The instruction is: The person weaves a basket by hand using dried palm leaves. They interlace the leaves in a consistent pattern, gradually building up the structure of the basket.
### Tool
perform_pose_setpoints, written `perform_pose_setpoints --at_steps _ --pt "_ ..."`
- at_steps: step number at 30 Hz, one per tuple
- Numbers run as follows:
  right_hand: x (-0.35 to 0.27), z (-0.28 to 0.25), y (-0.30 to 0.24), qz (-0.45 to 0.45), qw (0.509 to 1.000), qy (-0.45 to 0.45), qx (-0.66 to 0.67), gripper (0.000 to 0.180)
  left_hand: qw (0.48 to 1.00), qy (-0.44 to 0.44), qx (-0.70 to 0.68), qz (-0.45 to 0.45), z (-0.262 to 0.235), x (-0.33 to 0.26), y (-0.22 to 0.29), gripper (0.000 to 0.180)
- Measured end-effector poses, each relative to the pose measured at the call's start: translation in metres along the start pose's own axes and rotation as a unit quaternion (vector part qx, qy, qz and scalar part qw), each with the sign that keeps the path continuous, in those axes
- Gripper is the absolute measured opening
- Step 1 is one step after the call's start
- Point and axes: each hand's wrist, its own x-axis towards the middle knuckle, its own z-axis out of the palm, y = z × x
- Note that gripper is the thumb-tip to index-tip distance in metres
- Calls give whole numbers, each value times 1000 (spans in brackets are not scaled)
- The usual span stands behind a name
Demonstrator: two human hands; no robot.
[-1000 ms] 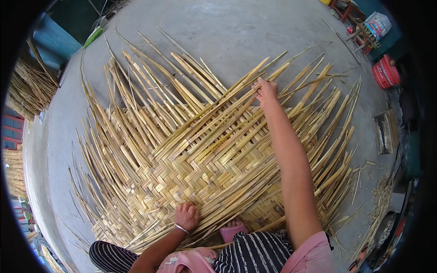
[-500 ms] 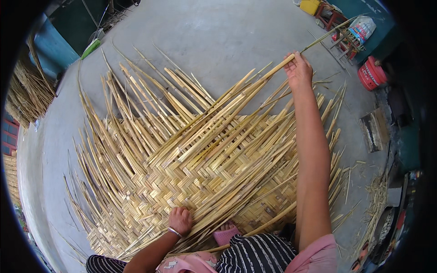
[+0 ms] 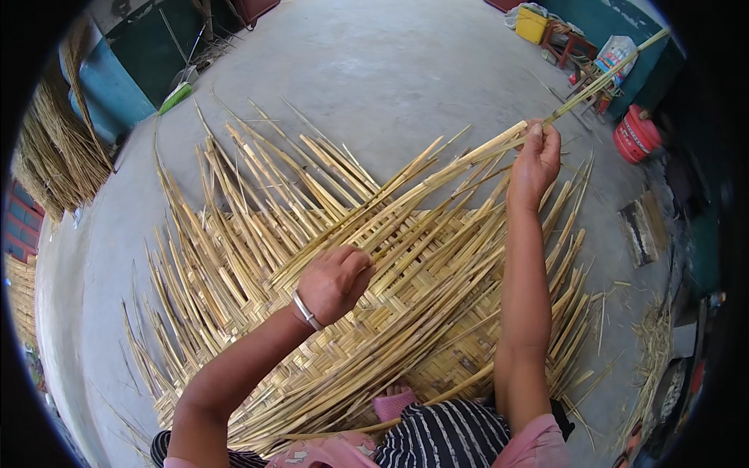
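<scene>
A large woven mat of split reed [image 3: 343,327] lies on the floor before me, herringbone in its middle, with loose strip ends fanning out. My right hand [image 3: 535,165], raised at the far right, is closed round several long reed strips [image 3: 484,150]. Their thin ends stick out past its fingers to the upper right, and their other ends run down into the weave. Over the middle of the mat, my left hand [image 3: 334,282] is curled with its fingers together near the strips' lower ends. Its fingertips are partly hidden, so what they pinch does not show. A bracelet circles the left wrist.
My foot in a pink slipper [image 3: 394,402] rests at the mat's near edge. Bundles of dry stalks [image 3: 62,148] lean at the left wall, beside a green broom [image 3: 176,97]. A red bucket [image 3: 636,136], a yellow container [image 3: 531,26] and boards [image 3: 644,228] stand along the right.
My left hand has risen from the near part of the mat to its middle, close to the strips. My right hand has shifted slightly right and nearer, with the strips still in it.
</scene>
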Motion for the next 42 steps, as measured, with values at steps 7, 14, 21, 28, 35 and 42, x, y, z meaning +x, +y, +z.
perform_pose_setpoints --at_steps 7,14,21,28,35,42 --pt "-37 11 -62 -335 862 -119 -361 16 904 186 259 283 -59 130 61 29" --pt "-70 25 -82 -351 856 -203 -321 15 872 98 409 250 -64 156 37 27" --pt "-77 23 -77 -243 897 -307 -206 9 908 -8 384 169 -62 142 35 22" --pt "-90 47 -92 -198 929 -296 -98 4 975 66 213 -7 -61 133 31 11" --pt "-100 51 -99 -207 918 -330 -80 7 979 89 19 -182 -68 115 35 15" --pt "-115 42 -103 -223 883 -398 -113 8 979 -7 -26 -201 -78 93 24 21"
